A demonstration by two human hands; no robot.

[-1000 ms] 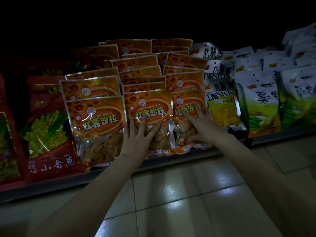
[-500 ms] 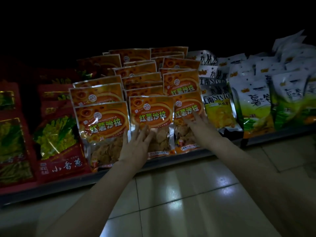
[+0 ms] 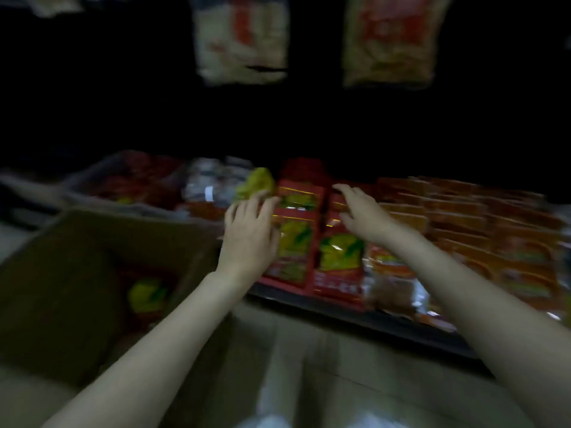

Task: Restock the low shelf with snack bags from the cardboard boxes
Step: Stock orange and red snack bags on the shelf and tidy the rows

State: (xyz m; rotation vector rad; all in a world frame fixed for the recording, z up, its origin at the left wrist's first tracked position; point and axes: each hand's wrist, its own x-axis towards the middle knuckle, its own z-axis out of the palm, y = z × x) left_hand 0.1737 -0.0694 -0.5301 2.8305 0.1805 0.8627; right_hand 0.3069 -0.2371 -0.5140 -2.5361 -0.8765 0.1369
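Both bare forearms are stretched forward from the lower edge of the frame toward the low shelf (image 3: 364,316) at centre. The left hand (image 3: 250,236) is held palm down with its fingers straight and loosely spread, laid against the left edge of the red snack bags (image 3: 296,242); whether it truly touches them cannot be told through the blur. The right hand (image 3: 361,211) is raised just above the same bags at centre right, fingers relaxed and slightly bent, nothing held in it. The red bags are glossy flat pouches with yellow-green pictures, stood in overlapping rows. To their right, orange snack bags (image 3: 482,230) are ranked in shiny layered rows. At the lower left of the frame an open cardboard box (image 3: 77,273), dull brown, is seen, with a red and green bag (image 3: 148,295) lying inside. Pale glossy floor tiles (image 3: 309,381) fill the bottom centre.
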